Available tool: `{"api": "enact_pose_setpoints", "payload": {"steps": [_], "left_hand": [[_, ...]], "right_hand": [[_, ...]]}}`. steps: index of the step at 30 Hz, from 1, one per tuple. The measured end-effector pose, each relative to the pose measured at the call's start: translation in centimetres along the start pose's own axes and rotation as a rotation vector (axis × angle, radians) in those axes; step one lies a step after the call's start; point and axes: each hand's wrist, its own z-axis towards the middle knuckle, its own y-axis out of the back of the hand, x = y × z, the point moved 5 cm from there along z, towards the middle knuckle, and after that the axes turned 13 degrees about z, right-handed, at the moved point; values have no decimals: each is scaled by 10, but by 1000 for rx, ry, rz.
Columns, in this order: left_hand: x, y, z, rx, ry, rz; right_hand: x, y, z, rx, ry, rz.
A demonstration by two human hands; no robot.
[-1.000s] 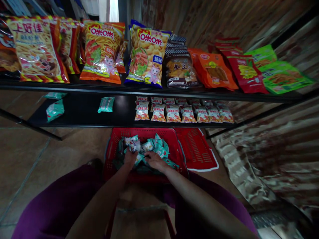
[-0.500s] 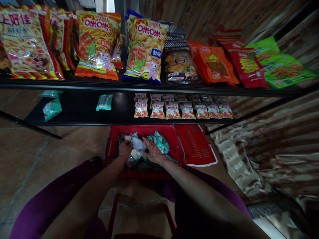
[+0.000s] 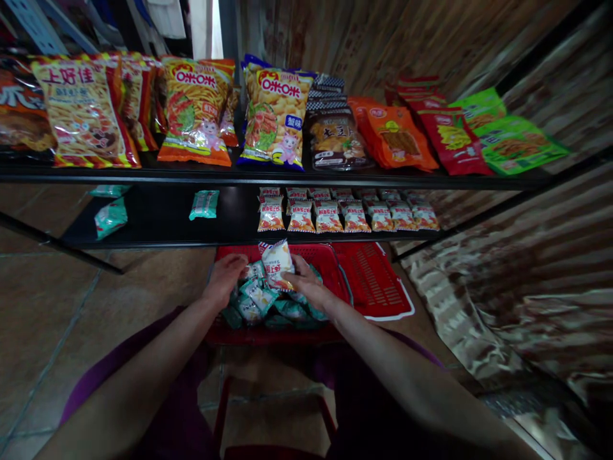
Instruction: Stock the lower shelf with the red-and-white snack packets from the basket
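Observation:
In the head view my right hand (image 3: 309, 281) grips a small white and orange snack packet (image 3: 276, 263) upright over the red basket (image 3: 338, 271). The thumb lies across the packet's lower front and the fingers are behind it. To its left, my left hand (image 3: 225, 280) has its fingers loosely bent and apart from the white packet, with nothing visible in them. It is nearest to the teal snack packets (image 3: 258, 294) heaped in the basket. Parts of the heap are hidden by my hands.
A low black shelf (image 3: 158, 214) just beyond the basket bears rows of small white and orange packets (image 3: 328, 216) and a few teal packets (image 3: 205, 204). Larger snack bags (image 3: 275, 118) stand on the shelf above. Another red plastic piece (image 3: 368, 281) lies right of the basket.
A white and orange packet has come up out of the heap in my right hand. My left hand has moved a little left and up, away from the packets.

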Motion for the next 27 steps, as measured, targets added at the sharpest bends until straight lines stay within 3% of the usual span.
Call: {"api": "enact_pose_setpoints", "payload": {"steps": [2,4,8,11,16,22,25,27], "left_hand": [[0,6,4,-68,28,-19],[-1,4,8,-52,46,-66],[-7,-13,11,80,51,-161],[-8,-20,10,91,74,-215],[-7,-19,9,58,46,-220],[-16,-20,5,91,-81,-68],[-21,-26,3,181,-135,41],[-20,-27,4,161,-137,122]], "right_hand": [[-1,-2,-1,25,-122,243],[0,-8,-2,60,-243,369],[8,-25,0,157,-311,425],[10,-32,1,211,-325,437],[13,-31,5,255,-295,447],[28,-14,19,6,-82,419],[30,-11,24,44,-35,288],[28,-9,25,52,-42,256]]}}
